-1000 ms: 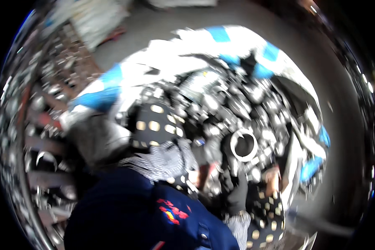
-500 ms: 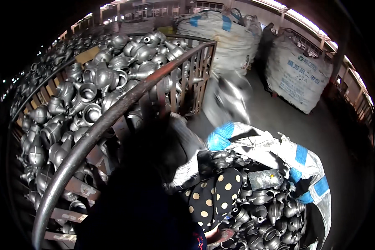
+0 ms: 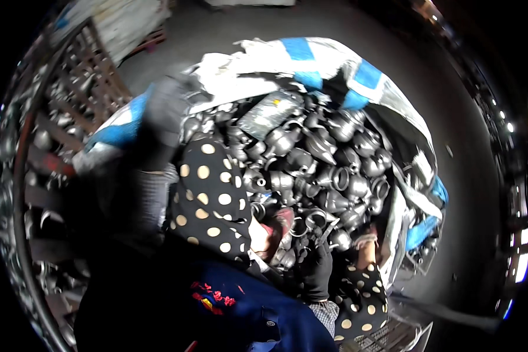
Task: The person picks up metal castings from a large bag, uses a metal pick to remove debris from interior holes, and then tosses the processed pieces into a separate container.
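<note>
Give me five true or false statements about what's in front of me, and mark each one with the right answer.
1. The white bag has blue patches along its rim. True.
2. A flat grey block lies on top of the metal parts in the bag. True.
3. The right hand is resting on that block. False: the right hand is well below the block in the view, by metal parts nearer the person.
4. The slatted cage stands to the right of the bag. False: it is on the left.
5. The left hand looks blurred and shows in front of the bag's rim at upper left. True.
</note>
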The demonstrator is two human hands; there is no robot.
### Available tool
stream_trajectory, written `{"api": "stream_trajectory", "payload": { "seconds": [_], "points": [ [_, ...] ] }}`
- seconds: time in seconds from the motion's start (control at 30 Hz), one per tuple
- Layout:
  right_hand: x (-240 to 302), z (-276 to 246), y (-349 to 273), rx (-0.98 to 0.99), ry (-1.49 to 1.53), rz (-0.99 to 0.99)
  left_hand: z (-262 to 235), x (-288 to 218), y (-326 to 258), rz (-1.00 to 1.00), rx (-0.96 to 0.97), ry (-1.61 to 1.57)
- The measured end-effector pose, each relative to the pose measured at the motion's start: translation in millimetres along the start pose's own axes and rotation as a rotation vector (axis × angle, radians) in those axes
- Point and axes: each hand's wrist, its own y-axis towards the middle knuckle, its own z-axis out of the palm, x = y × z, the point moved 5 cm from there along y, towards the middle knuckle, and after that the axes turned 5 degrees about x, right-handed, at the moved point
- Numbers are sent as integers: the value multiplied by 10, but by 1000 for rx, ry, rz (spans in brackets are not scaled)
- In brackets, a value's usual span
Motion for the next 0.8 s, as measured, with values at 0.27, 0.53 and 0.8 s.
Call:
{"api": "stream_trajectory", "payload": {
  "seconds": [0.27, 0.53, 0.8],
  "points": [
    [22, -147, 39, -137, -125, -348, 1175, 2827, -493, -548, 502, 174],
    [45, -34, 170, -232, 357, 56, 1666, 3346, -111, -119, 758, 1331],
    [45, -170, 155, -222, 349, 17, 1687, 3788, 232, -122, 1134, 1434]
  ]
}}
